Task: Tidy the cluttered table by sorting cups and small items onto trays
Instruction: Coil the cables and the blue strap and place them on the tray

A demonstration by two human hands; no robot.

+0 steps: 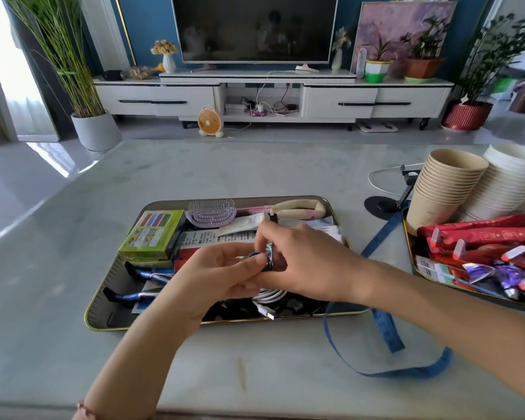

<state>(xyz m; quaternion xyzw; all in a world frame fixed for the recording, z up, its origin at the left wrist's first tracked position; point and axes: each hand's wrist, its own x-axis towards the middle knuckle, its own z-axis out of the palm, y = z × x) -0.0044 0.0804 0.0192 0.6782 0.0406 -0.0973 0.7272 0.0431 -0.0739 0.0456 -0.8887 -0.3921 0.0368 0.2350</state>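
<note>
A blue measuring tape [388, 328] trails in a loose loop across the table from the right and runs up into both hands. My left hand [222, 274] pinches its rolled-up end, a small blue coil, above the near tray [100, 304]. My right hand [303, 262] grips the tape right beside the coil. The tray holds a green box [152, 234], a lilac hairbrush [211, 212], razors [140, 295], a white cable [269, 298] and papers. A second tray [412, 262] on the right carries stacked brown paper cups [443, 192], white cups [503, 186] and red packets [485, 237].
A black round phone stand [385, 204] with a white cord stands between the trays. Beyond the grey marble table [194, 171] are a TV cabinet, a small orange fan [209, 121] on the floor and potted plants.
</note>
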